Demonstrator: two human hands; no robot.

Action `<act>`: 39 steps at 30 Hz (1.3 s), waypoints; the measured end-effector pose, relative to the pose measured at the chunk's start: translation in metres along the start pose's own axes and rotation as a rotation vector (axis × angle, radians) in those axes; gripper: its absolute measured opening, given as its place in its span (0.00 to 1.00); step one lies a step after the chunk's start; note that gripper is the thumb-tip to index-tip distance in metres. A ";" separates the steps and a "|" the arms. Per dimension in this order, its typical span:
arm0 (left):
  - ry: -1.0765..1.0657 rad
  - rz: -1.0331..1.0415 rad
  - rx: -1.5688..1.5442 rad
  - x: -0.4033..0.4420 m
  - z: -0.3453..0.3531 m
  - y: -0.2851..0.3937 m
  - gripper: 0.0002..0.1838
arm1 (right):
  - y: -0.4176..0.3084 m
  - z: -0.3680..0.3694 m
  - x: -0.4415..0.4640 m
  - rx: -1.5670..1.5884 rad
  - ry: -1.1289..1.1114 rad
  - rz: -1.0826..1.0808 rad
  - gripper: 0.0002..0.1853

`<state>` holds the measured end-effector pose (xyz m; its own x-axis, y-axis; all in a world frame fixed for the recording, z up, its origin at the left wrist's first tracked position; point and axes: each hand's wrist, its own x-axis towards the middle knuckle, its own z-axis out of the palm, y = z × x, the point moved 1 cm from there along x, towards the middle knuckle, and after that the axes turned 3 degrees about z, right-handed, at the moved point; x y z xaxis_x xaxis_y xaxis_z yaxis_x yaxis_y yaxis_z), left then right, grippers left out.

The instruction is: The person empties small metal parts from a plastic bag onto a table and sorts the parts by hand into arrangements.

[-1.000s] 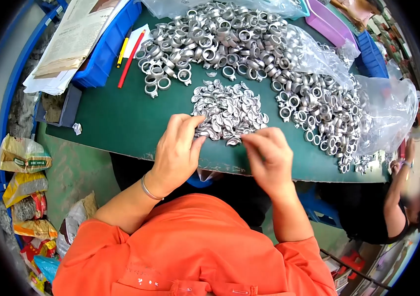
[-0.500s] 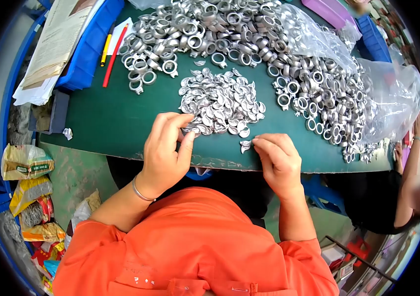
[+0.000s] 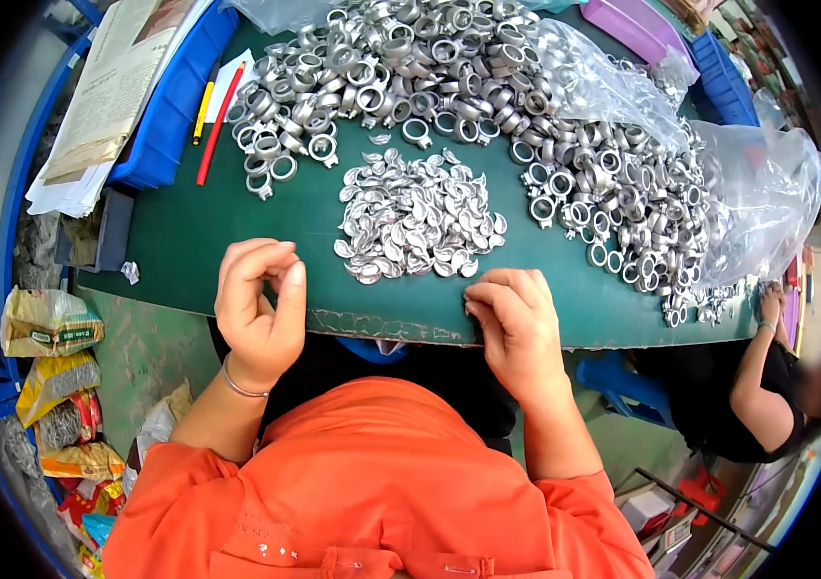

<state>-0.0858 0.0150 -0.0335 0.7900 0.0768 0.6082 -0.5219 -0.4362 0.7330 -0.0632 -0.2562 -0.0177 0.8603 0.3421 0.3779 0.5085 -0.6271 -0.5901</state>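
A pile of small curved, leaf-like silver metal pieces (image 3: 415, 217) lies on the green tabletop (image 3: 319, 280). Left of the pile, my left hand (image 3: 261, 314) is held near the table edge, fingers curled and the thumb apart from the index finger; nothing shows between them. My right hand (image 3: 519, 333) is below the pile's right side. Its fingers are bent and pinched together, and what they hold, if anything, is hidden.
Silver ring-shaped clamps (image 3: 430, 68) are heaped across the back and right under clear plastic bags (image 3: 763, 203). A red pencil (image 3: 220, 125), a yellow pen (image 3: 203, 113) and a blue bin (image 3: 164, 111) are at left. Another person's arm (image 3: 758, 372) rests at far right.
My left hand has moved left, away from the pile. The small metal piece beside my right fingertips no longer shows; those fingers now cover that spot. The view has shifted slightly.
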 end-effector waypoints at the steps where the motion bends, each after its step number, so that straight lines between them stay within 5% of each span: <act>1: 0.013 -0.038 -0.014 -0.002 0.001 -0.005 0.14 | 0.002 -0.002 -0.001 0.011 -0.009 0.036 0.13; 8: -0.006 0.005 0.051 -0.001 0.004 0.001 0.10 | 0.002 -0.014 0.002 -0.038 -0.082 0.162 0.10; 14: 0.024 0.034 0.072 0.003 0.006 0.005 0.07 | -0.006 -0.017 -0.002 -0.261 -0.111 0.049 0.11; 16: 0.005 0.056 0.046 0.003 0.006 0.005 0.07 | -0.002 -0.017 -0.002 -0.100 -0.034 0.161 0.10; 22: -0.222 0.045 -0.060 0.000 0.021 0.022 0.11 | -0.025 0.011 0.007 0.095 0.102 0.051 0.10; 26: -0.255 0.060 -0.187 -0.007 0.027 0.030 0.13 | -0.051 0.033 0.003 0.669 -0.084 0.255 0.08; 28: -0.319 -0.163 -0.224 -0.013 0.021 0.029 0.14 | -0.050 0.038 0.006 0.723 -0.060 0.243 0.08; 31: -0.150 -0.449 -0.242 -0.015 0.011 0.027 0.11 | -0.044 0.037 0.020 0.196 0.095 -0.096 0.11; 39: -0.255 -0.207 0.326 0.004 -0.005 0.018 0.07 | -0.023 0.047 0.029 0.015 0.143 -0.134 0.12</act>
<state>-0.0938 0.0119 -0.0167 0.9421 -0.0131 0.3350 -0.2489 -0.6968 0.6727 -0.0481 -0.1983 -0.0266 0.7719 0.3179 0.5506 0.6193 -0.5721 -0.5378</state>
